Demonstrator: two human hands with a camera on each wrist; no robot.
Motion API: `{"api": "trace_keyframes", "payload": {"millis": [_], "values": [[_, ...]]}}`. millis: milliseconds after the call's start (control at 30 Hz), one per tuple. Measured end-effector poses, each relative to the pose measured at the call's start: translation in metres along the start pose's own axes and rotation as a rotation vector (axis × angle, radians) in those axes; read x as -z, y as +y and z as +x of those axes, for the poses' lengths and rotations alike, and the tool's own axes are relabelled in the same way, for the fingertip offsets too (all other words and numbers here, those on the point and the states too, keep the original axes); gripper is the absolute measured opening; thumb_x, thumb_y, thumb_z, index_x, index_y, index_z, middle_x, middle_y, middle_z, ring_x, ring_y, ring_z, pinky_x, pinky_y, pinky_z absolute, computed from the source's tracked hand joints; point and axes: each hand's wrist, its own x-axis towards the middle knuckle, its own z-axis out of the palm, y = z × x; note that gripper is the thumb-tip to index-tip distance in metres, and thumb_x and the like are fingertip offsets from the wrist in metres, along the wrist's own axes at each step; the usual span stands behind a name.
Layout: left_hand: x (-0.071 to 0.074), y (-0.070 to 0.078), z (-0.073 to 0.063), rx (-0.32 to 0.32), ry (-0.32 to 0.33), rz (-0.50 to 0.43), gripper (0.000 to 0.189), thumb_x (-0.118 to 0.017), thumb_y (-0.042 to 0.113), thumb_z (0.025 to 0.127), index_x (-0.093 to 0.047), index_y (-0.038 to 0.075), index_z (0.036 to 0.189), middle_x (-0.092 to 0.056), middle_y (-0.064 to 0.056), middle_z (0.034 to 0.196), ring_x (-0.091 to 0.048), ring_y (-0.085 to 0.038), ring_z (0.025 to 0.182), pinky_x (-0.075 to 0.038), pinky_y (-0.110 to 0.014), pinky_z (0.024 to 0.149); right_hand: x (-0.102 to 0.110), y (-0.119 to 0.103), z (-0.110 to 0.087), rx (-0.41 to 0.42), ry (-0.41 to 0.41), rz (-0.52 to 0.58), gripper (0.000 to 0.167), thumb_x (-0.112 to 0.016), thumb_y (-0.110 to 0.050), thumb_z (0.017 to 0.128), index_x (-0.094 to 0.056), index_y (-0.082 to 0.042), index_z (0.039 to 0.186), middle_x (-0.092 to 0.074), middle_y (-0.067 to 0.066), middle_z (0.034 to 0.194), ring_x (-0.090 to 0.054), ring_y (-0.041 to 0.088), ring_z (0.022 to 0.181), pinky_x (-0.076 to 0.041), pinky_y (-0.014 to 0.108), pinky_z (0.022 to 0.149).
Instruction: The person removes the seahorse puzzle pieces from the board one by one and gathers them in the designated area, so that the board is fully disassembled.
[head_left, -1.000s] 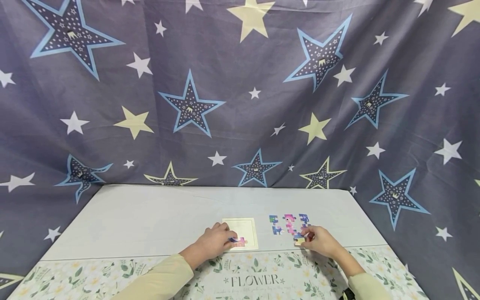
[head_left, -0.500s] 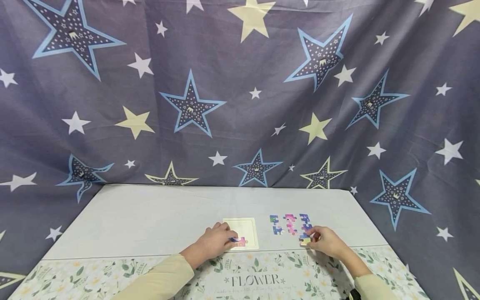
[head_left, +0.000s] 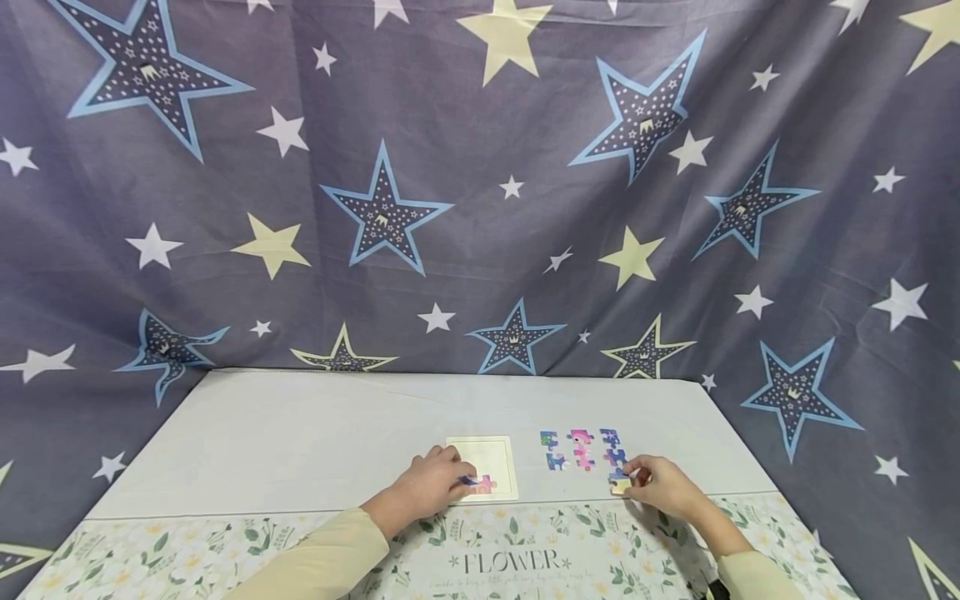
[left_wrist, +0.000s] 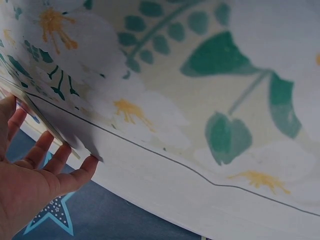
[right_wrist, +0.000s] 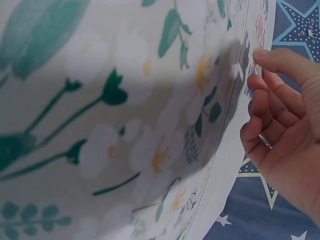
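In the head view my left hand [head_left: 431, 483] lies over the near left corner of a cream puzzle tray [head_left: 513, 479]. Its thumb and forefinger pinch a blue puzzle piece [head_left: 467, 480], mostly hidden by the hand. In the left wrist view the other fingers [left_wrist: 57, 157] are spread along the tray's edge. A pink puzzle piece [head_left: 485, 483] lies in the tray beside those fingertips. To the right, my right hand [head_left: 667, 485] pinches a blue and yellow puzzle piece [head_left: 620, 485] at the near end of the right column of pieces; the right wrist view mostly hides this piece.
Left of the right hand, pink joined pieces [head_left: 582, 450] and blue-green pieces [head_left: 553, 451] form two short columns. Blue pieces [head_left: 611, 442] lie beyond that hand. A floral cloth strip [head_left: 517, 562] covers the near table edge; a starry curtain [head_left: 450, 183] hangs behind.
My right hand has moved right with the blue and yellow puzzle piece, from below the gap between columns to the foot of the right column. The left hand stays in place.
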Motion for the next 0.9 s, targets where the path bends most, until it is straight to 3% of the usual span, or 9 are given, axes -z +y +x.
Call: {"api": "trace_keyframes", "payload": {"millis": [900], "values": [[0.0005, 0.0012, 0.0, 0.003, 0.006, 0.001, 0.032, -0.054, 0.046, 0.089, -0.063, 0.028, 0.115, -0.056, 0.001, 0.105, -0.049, -0.014, 0.093, -0.047, -0.043, 0.078, -0.0002, 0.0083, 0.0049, -0.129, 0.001, 0.003, 0.029, -0.069, -0.005, 0.079, -0.061, 0.003, 0.106, -0.053, 0.005, 0.073, -0.049, 0.014, 0.058, -0.039, 0.024, 0.048]]}}
